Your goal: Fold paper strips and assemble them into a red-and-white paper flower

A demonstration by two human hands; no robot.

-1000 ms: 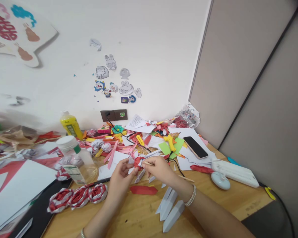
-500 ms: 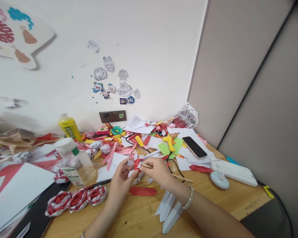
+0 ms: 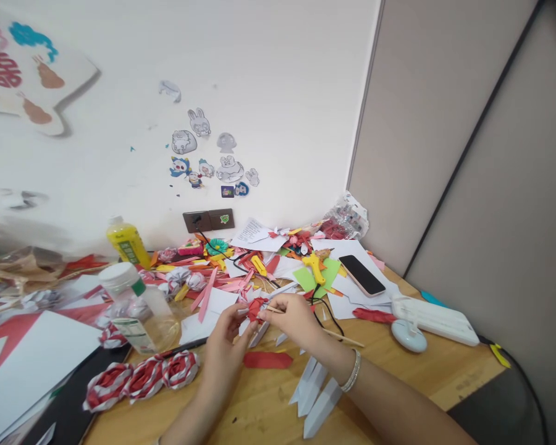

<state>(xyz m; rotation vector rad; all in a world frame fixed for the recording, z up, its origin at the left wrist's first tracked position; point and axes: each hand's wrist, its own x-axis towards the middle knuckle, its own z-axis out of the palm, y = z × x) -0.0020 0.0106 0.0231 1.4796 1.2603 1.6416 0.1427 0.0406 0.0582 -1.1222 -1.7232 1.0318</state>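
Between my hands is a small folded piece of red and white paper [image 3: 256, 308]. My left hand [image 3: 229, 330] grips its left side with thumb and fingers. My right hand [image 3: 290, 318] is closed around a thin wooden stick [image 3: 274, 309], whose tip meets the red paper. A flat red paper strip [image 3: 267, 360] lies on the table just below my hands. Several folded white paper strips [image 3: 322, 408] rest under my right wrist. Three red-and-white twisted paper rosettes [image 3: 144, 376] sit in a row left of my left forearm.
A clear jar with a white lid [image 3: 119, 278] and a yellow bottle [image 3: 128, 242] stand at left. Behind my hands are paper scraps, a yellow glue gun [image 3: 314, 267] and a phone [image 3: 362, 275]. A white power strip [image 3: 438, 320] and a mouse [image 3: 408, 335] lie at right.
The view has shifted slightly. Both hands stay around the red paper, which shows a little more of its surface now; the stick remains in my right hand.
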